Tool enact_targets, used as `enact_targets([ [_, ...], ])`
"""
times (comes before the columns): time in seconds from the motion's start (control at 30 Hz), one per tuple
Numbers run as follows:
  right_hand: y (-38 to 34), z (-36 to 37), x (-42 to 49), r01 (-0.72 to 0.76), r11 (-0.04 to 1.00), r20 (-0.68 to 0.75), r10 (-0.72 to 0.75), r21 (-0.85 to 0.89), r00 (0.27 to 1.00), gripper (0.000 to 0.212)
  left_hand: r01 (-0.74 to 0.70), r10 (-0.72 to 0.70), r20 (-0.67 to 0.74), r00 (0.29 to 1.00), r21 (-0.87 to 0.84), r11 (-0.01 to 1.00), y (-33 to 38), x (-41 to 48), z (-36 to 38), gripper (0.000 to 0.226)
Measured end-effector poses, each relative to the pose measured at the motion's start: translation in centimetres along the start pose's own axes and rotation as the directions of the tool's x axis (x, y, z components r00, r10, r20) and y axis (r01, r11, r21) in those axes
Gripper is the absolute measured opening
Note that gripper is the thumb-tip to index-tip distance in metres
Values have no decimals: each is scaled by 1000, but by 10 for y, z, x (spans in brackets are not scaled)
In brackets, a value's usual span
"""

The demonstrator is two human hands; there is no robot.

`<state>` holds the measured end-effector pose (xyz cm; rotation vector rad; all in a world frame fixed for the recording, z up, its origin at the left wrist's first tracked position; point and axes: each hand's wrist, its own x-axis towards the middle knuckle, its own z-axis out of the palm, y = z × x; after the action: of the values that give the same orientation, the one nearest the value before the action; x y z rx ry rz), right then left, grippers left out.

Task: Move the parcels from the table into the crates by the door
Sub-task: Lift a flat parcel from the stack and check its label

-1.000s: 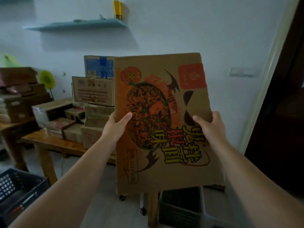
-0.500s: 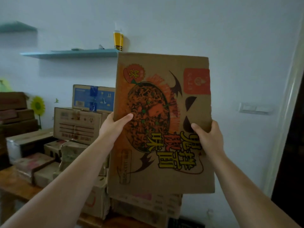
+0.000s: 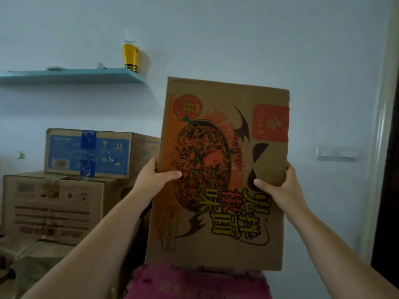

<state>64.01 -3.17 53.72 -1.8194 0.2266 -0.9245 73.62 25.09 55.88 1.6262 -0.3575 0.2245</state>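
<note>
Pale blue-white wall fills the background, with a blue shelf [image 3: 73, 75] high on the left carrying a yellow cup [image 3: 130, 56] at its right end. A light switch [image 3: 335, 153] sits on the wall to the right, near a pale door frame [image 3: 386, 126] at the picture's edge. Below the shelf stands a stack of cardboard boxes: a blue-labelled box [image 3: 88, 153] on top of a larger brown box [image 3: 54, 208]. What they rest on cannot be seen. The parcel [image 3: 220, 169], a flat cardboard box printed with a bowl of noodles and yellow characters, is held up in the air in front of the wall, to the right of the stack and above a pink-printed box [image 3: 194, 283] at the bottom edge. Its long axis runs up and down, with the top leaning a little to the right. The printed face is turned toward the camera, and the characters lie on their side. The parcel sits between the two hands, reaching well above and below them. The left hand [image 3: 151, 178] grips the left edge about halfway up, its thumb laid across the printed face and its fingers hidden behind. The right hand [image 3: 280, 188] grips the right edge at about the same height, thumb on the front and fingers curled round the back. Both arms reach upward from the lower corners.
</note>
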Motion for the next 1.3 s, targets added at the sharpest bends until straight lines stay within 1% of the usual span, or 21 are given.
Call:
enact_targets([
  [0.03, 0, 3, 7, -8, 1000, -8, 8, -11, 1000, 81, -17, 17, 22, 1000, 21, 1000, 0, 10, 0, 74],
  [0.07, -1, 6, 12, -16, 1000, -15, 15, -14, 1000, 72, -34, 33, 47, 998, 37, 999, 2, 21, -1, 75],
  [0.13, -2, 7, 24, -43, 999, -35, 44, 22, 998, 56, -85, 77, 108, 991, 73, 994, 3, 41, 1, 76],
  [0.2, 0, 7, 34, -66, 996, -58, 70, 64, 996, 53, -127, 106, 167, 980, 121, 984, 3, 56, 5, 77],
  [0.3, 6, 6, 45, -73, 995, -77, 78, 63, 994, 54, -154, 119, 213, 970, 153, 976, 0, 70, 12, 86],
  [0.33, 9, 7, 47, -71, 996, -82, 75, 53, 994, 55, -147, 115, 231, 966, 127, 981, -2, 74, 15, 92],
  [0.4, 17, 9, 51, -49, 998, -84, 52, 32, 995, 58, -119, 110, 256, 960, 22, 993, -4, 80, 20, 102],
  [0.5, 30, 8, 58, -23, 1000, -65, 24, 19, 998, 60, -106, 119, 219, 969, -68, 992, -10, 90, 30, 93],
  [0.6, 32, 1, 67, -22, 996, -70, 28, 85, 997, 55, -132, 136, 226, 965, -35, 991, -19, 92, 38, 93],
  [0.63, 31, 0, 70, -14, 996, -81, 22, 89, 996, 60, -146, 145, 245, 959, -16, 989, -22, 92, 40, 92],
  [0.7, 32, -4, 76, -2, 998, -101, 8, 63, 995, 79, -164, 155, 288, 945, 6, 986, -27, 91, 44, 87],
  [0.73, 33, -5, 77, 13, 998, -110, -6, 62, 994, 81, -167, 158, 300, 941, 5, 986, -30, 91, 46, 85],
  [0.83, 38, -6, 78, 50, 997, -108, -43, 58, 993, 84, -176, 167, 281, 945, 8, 984, -33, 91, 49, 77],
  [0.9, 37, -5, 76, 69, 997, -124, -64, 36, 990, 80, -171, 163, 268, 950, 7, 985, -30, 93, 46, 74],
  [0.93, 37, -5, 74, 83, 996, -135, -78, 31, 988, 78, -144, 145, 280, 949, -23, 989, -26, 93, 44, 78],
  [1.0, 36, -5, 72, 119, 993, -145, -114, 25, 983, 75, -73, 95, 320, 943, -83, 994, -18, 92, 40, 98],
  [1.03, 36, -5, 71, 142, 990, -147, -138, 20, 980, 75, -61, 84, 327, 941, -81, 995, -15, 92, 38, 107],
  [1.07, 36, -5, 69, 164, 986, -147, -159, 24, 976, 74, -77, 94, 321, 942, -65, 995, -13, 93, 38, 111],
  [1.17, 35, -3, 63, 194, 980, -134, -187, 41, 973, 70, -186, 177, 256, 950, 12, 983, -13, 92, 36, 113],
  [1.27, 32, -9, 62, 182, 971, -24, -181, 158, 983, 66, -229, 202, 169, 965, 156, 961, -17, 89, 32, 102],
  [1.3, 30, -12, 63, 169, 968, 15, -175, 185, 985, 71, -228, 204, 148, 968, 173, 958, -20, 88, 31, 96],
])
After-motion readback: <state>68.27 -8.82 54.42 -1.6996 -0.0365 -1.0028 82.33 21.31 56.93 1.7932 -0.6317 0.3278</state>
